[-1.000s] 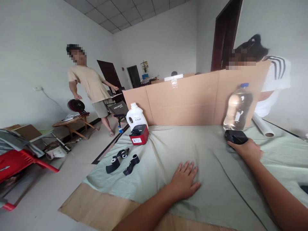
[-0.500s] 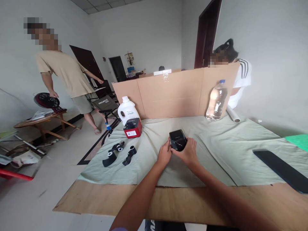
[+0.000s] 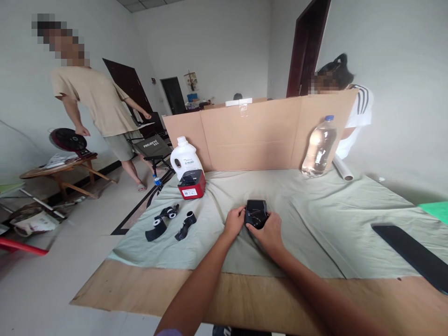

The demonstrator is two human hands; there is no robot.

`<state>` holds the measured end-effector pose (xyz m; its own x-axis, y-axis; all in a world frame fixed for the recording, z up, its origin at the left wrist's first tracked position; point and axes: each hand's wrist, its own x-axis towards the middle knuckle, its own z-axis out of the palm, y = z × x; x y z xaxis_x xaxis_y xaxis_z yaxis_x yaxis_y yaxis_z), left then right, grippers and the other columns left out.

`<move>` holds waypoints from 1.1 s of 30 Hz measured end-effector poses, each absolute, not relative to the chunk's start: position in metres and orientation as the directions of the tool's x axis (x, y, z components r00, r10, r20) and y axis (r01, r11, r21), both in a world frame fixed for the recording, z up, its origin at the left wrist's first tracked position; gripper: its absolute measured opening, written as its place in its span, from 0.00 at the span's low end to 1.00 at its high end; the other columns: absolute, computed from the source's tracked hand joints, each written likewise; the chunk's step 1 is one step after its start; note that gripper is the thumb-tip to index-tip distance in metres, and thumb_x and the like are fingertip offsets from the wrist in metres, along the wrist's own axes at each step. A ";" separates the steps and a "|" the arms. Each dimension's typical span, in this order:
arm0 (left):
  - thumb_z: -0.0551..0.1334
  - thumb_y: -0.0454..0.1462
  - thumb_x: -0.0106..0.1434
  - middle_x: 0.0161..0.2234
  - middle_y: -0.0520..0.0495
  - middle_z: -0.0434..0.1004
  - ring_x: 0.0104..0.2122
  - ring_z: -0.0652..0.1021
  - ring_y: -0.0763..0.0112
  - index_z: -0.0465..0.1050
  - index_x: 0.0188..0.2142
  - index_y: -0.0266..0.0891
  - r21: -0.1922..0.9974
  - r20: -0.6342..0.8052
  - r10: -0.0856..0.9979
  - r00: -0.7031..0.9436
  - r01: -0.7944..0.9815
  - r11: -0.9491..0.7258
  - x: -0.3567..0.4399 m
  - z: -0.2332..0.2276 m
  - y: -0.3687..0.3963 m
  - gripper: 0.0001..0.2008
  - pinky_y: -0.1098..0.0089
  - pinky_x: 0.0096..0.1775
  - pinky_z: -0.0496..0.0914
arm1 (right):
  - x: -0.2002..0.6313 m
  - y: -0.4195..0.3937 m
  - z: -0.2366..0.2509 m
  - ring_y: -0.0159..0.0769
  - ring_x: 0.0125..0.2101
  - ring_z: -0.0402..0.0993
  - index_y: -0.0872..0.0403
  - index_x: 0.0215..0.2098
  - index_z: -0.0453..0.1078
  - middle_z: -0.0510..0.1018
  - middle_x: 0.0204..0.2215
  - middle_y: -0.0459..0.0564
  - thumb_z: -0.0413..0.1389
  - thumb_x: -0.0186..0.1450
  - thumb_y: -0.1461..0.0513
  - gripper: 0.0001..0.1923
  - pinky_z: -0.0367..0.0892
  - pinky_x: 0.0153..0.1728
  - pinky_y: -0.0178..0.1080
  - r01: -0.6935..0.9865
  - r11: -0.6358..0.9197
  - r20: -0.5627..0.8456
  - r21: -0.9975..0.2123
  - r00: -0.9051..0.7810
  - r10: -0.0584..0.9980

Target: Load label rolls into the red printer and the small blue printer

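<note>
In the head view, a small black box-shaped device [image 3: 256,215] with a glossy top sits between my hands over the green cloth. My left hand [image 3: 234,223] is closed against its left side, fingertips at the edge. My right hand [image 3: 270,232] wraps its right side and near corner, with the thumb at the front. To the left lie several black strips wound on white cores, one roll [image 3: 186,226] nearest to my left hand. A similar red and black box-shaped device [image 3: 192,185] with a white label stands farther back.
A white jug [image 3: 185,158] stands behind the red device. At the back, a cardboard screen [image 3: 252,135] rises behind a large clear bottle [image 3: 318,149] and a white roll [image 3: 343,169]. A dark flat slab [image 3: 409,252] lies right. One person [image 3: 94,102] stands left; another [image 3: 359,107] is behind the screen.
The black device, held in both hands, has come slightly nearer to me and tilted, so its glossy top shows differently. The view has shifted a little.
</note>
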<state>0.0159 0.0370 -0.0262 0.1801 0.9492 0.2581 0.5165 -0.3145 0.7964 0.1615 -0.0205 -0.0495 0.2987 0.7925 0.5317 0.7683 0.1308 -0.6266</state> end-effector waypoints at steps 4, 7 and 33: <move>0.56 0.36 0.70 0.50 0.45 0.82 0.49 0.81 0.66 0.79 0.51 0.39 0.818 0.282 0.949 0.143 0.482 -0.315 0.016 -0.028 0.038 0.16 0.65 0.55 0.72 | 0.168 -0.021 -0.046 0.59 0.48 0.67 0.57 0.51 0.60 0.70 0.45 0.63 0.64 0.54 0.44 0.37 0.65 0.51 0.58 0.783 0.155 0.540 -0.602 0.257 0.801; 0.56 0.37 0.69 0.47 0.46 0.84 0.47 0.82 0.66 0.80 0.49 0.39 0.813 0.291 0.945 0.148 0.483 -0.325 0.016 -0.030 0.039 0.16 0.65 0.53 0.73 | 0.171 -0.023 -0.040 0.57 0.48 0.67 0.56 0.50 0.60 0.70 0.45 0.62 0.63 0.55 0.44 0.35 0.66 0.50 0.56 0.792 0.197 0.586 -0.578 0.235 0.775; 0.59 0.34 0.67 0.46 0.46 0.84 0.46 0.82 0.64 0.82 0.47 0.40 0.782 0.339 0.929 0.151 0.504 -0.367 0.014 -0.037 0.043 0.14 0.63 0.53 0.74 | 0.197 -0.013 -0.032 0.41 0.31 0.74 0.52 0.41 0.67 0.77 0.31 0.50 0.48 0.61 0.57 0.13 0.67 0.36 0.42 0.297 0.179 0.289 -0.938 0.384 0.877</move>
<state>0.0143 0.0429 -0.0369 0.1508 0.9287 0.3389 0.5037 -0.3672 0.7820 0.1973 -0.0127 -0.0321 0.3843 0.8767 0.2892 0.2970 0.1792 -0.9379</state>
